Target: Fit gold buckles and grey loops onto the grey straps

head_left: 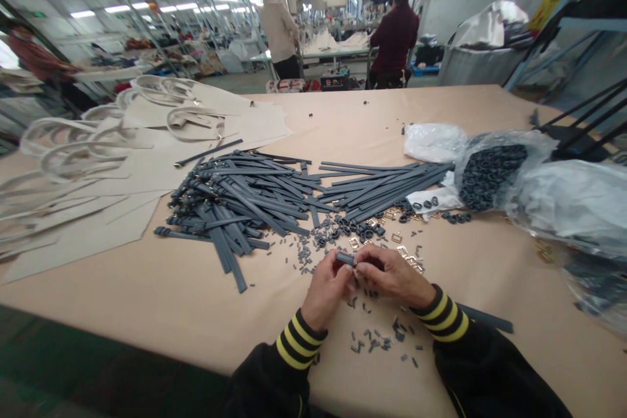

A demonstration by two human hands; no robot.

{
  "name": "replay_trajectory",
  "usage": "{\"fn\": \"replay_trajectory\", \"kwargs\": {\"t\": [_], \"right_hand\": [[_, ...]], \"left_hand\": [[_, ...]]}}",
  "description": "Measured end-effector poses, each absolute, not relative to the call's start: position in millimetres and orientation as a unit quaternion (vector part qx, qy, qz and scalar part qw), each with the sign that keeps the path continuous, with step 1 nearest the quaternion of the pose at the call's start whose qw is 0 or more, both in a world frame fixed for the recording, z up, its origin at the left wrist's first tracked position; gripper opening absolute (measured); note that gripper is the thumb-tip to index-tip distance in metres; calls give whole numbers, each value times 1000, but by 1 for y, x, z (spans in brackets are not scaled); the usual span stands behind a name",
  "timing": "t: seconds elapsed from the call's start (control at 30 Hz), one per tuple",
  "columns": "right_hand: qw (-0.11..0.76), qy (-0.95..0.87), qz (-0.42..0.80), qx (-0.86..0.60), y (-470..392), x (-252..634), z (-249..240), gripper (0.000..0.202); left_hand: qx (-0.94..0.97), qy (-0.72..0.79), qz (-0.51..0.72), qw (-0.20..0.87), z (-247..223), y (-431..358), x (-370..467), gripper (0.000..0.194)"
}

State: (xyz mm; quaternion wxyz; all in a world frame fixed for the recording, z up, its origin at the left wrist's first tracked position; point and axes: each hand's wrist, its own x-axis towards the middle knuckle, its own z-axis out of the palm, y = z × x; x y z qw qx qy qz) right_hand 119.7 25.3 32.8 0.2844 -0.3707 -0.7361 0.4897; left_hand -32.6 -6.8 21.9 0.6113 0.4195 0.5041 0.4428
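Observation:
My left hand (pixel 327 289) pinches a dark grey strap (pixel 345 258) near its end, over the front part of the table. Close against it, my right hand (pixel 392 274) has thumb and fingers pressed together at the strap's tip; anything small between them is hidden. Part of a dark strap (pixel 487 319) shows beyond my right wrist. Just past the hands lie gold buckles (pixel 396 237), black loops (pixel 365 230) and small grey pieces (pixel 304 253). More small pieces (pixel 377 341) are scattered between my forearms.
A large pile of dark straps (pixel 245 189) lies left of centre, another bundle (pixel 392 186) behind the hands. Beige panels with handles (pixel 122 163) cover the table's left. Plastic bags (pixel 568 199) stand at the right, one holding black loops (pixel 492 173). People stand beyond the table (pixel 343 117).

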Motion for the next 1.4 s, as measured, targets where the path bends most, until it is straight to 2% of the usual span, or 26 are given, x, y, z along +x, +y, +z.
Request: {"fn": "replay_trajectory", "kwargs": {"t": [0.1, 0.4, 0.67, 0.77, 0.87, 1.07, 1.23, 1.4], "right_hand": [[282, -728, 504, -370, 25, 119, 34, 7], [265, -709, 535, -375, 27, 121, 32, 9], [277, -676, 540, -418, 24, 117, 28, 5], [288, -656, 553, -425, 23, 116, 28, 7], [296, -643, 567, -420, 24, 118, 29, 11], [285, -622, 625, -377, 25, 121, 32, 18], [238, -618, 666, -343, 23, 121, 27, 19], [215, -612, 684, -334, 23, 121, 23, 20]], "left_hand": [[450, 492, 454, 592, 21, -8, -36, 20], [383, 491, 499, 602, 18, -7, -34, 21], [553, 570, 451, 408, 26, -13, -29, 16], [576, 581, 428, 383, 28, -14, -27, 15], [565, 558, 428, 432, 29, -14, -30, 12], [376, 417, 454, 692, 25, -12, -37, 19], [325, 390, 406, 760, 18, -11, -40, 26], [299, 364, 357, 807, 16, -12, -44, 25]]}}
